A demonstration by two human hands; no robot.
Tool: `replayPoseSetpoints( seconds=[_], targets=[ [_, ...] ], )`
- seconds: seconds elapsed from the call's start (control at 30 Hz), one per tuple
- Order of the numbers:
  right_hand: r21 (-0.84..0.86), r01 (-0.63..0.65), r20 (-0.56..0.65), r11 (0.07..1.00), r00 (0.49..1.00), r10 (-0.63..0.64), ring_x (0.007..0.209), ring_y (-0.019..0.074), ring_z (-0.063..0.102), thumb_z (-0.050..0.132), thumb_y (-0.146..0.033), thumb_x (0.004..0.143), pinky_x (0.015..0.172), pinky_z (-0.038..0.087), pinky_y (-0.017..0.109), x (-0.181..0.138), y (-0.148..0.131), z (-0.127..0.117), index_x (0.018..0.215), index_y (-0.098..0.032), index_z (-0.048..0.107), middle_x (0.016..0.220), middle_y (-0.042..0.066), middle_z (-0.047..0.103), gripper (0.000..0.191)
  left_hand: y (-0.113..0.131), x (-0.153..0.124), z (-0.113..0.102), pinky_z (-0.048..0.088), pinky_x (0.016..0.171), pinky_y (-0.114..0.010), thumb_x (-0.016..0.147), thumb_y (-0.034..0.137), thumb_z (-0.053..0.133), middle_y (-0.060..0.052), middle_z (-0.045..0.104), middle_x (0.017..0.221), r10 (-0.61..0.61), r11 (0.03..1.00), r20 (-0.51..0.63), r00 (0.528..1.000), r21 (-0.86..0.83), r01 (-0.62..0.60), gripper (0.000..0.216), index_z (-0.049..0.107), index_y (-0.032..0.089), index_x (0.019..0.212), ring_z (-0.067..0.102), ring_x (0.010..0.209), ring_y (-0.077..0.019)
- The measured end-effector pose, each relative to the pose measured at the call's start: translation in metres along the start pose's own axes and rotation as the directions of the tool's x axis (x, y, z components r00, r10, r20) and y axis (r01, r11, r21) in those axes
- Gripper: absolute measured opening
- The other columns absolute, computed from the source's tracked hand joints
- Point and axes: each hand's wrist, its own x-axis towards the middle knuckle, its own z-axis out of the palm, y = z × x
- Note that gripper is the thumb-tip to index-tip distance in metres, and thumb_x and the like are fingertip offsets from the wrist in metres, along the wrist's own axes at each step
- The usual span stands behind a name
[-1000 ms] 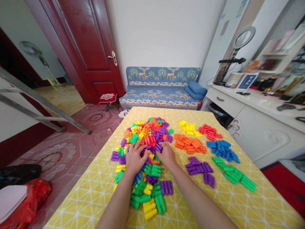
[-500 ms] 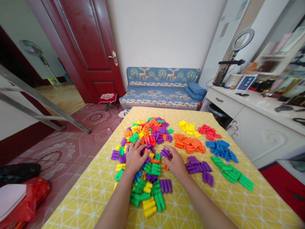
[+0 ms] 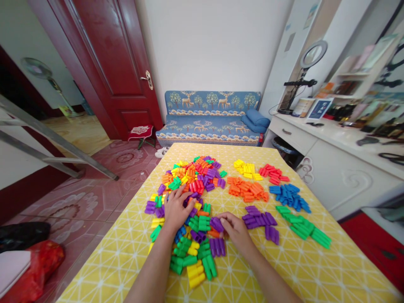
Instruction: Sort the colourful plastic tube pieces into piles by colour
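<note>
With right hand (image 3: 236, 231) pinched on purple block (image 3: 216, 224), beside mixed pile (image 3: 196, 186) toward left edge of table (image 3: 126, 244); with left hand (image 3: 177, 208) on pile, unclear whether gripping. Apparently picking out; calls for steady pinch.

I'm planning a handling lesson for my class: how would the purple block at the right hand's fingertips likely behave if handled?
The purple block is probably stiff and light, as it looks like moulded plastic. Its side-by-side tubes would likely make it slide, not roll. Its sheen suggests slight slipperiness.

The blocks (image 3: 248, 190) show six colours, the tablecloth (image 3: 243, 277) white lines on yellow.
</note>
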Motion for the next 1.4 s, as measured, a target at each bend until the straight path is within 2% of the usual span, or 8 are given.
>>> replayPoseSetpoints(
  seconds=[0.13,0.33,0.5,0.63,0.8,1.03,1.27,1.4],
  targets=[
    [-0.181,0.142,-0.100,0.973,0.982,-0.162,0.083,0.0195,0.062,0.048,-0.036,0.089,0.075,0.049,0.033,0.001,-0.003,0.000,0.087,-0.018,0.067,0.089,0.007,0.066,0.026,-0.001,0.000,0.001,0.033,0.106,-0.052,0.086,0.048,0.053,0.003,0.056,0.138,0.004,1.000,0.010,1.000,0.009,-0.004,0.031,0.070,0.035,0.108,0.051,0.120,-0.0280],
    [-0.276,0.141,-0.031,0.951,0.987,-0.155,0.067,0.0143,0.055,0.069,-0.018,0.070,0.058,0.046,0.026,-0.004,-0.005,0.004,0.099,-0.021,0.068,0.087,0.003,0.061,0.029,0.000,0.000,0.000,0.034,0.105,-0.052,0.086,0.049,0.053,0.003,0.055,0.138,0.006,1.000,0.010,1.000,0.023,-0.006,0.031,0.070,0.035,0.108,0.051,0.120,-0.0280],
    [-0.332,0.224,-0.097,0.916,0.958,-0.269,0.069,0.0156,0.058,0.059,-0.020,0.081,0.064,0.049,0.028,-0.001,0.000,-0.008,0.094,-0.020,0.069,0.086,0.004,0.063,0.016,-0.001,-0.001,0.001,0.034,0.104,-0.052,0.086,0.049,0.053,0.003,0.055,0.139,0.013,1.000,0.005,1.000,0.026,-0.014,0.031,0.070,0.035,0.108,0.052,0.119,-0.0283],
    [-0.538,0.278,-0.193,0.796,0.879,-0.437,0.090,0.0203,0.060,0.055,-0.023,0.086,0.080,0.049,0.034,0.004,0.003,-0.038,0.101,-0.021,0.067,0.098,0.007,0.064,0.019,-0.002,0.000,0.001,0.035,0.104,-0.052,0.087,0.049,0.052,0.002,0.056,0.138,0.019,1.000,0.000,1.000,0.022,-0.019,0.031,0.070,0.035,0.108,0.052,0.119,-0.0281],
    [-0.774,0.182,-0.160,0.606,0.870,-0.466,0.094,0.0241,0.059,0.056,-0.017,0.080,0.085,0.046,0.040,0.008,0.013,-0.069,0.099,-0.020,0.068,0.099,0.007,0.066,0.023,-0.001,0.000,0.001,0.035,0.104,-0.052,0.086,0.048,0.053,0.002,0.056,0.137,0.021,1.000,-0.004,1.000,0.021,-0.020,0.030,0.071,0.035,0.107,0.053,0.118,-0.0282],
    [-0.872,0.067,-0.203,0.484,0.852,-0.483,0.097,0.0245,0.057,0.059,-0.018,0.079,0.089,0.043,0.043,0.007,0.021,-0.070,0.093,-0.024,0.072,0.102,0.005,0.067,0.020,-0.002,0.000,0.001,0.035,0.103,-0.052,0.086,0.048,0.053,0.002,0.056,0.137,0.018,1.000,-0.006,1.000,0.022,-0.018,0.030,0.070,0.035,0.107,0.052,0.118,-0.0281],
    [-0.823,0.187,-0.222,0.536,0.764,-0.606,0.097,0.0239,0.057,0.057,-0.028,0.087,0.089,0.044,0.044,0.005,0.013,-0.060,0.091,-0.023,0.071,0.101,0.007,0.067,0.015,-0.002,0.000,0.001,0.035,0.104,-0.052,0.085,0.048,0.054,0.002,0.057,0.136,0.020,1.000,-0.012,1.000,0.004,-0.020,0.030,0.070,0.035,0.107,0.052,0.118,-0.0283],
    [-0.668,0.414,-0.028,0.618,0.816,-0.577,0.099,0.0208,0.060,0.057,-0.025,0.089,0.088,0.048,0.037,-0.003,0.004,-0.034,0.105,-0.023,0.066,0.104,0.007,0.067,0.019,-0.001,0.000,0.000,0.035,0.105,-0.052,0.085,0.048,0.054,0.002,0.057,0.137,0.015,1.000,-0.008,1.000,0.005,-0.015,0.030,0.070,0.035,0.107,0.052,0.119,-0.0284]
  ],
)
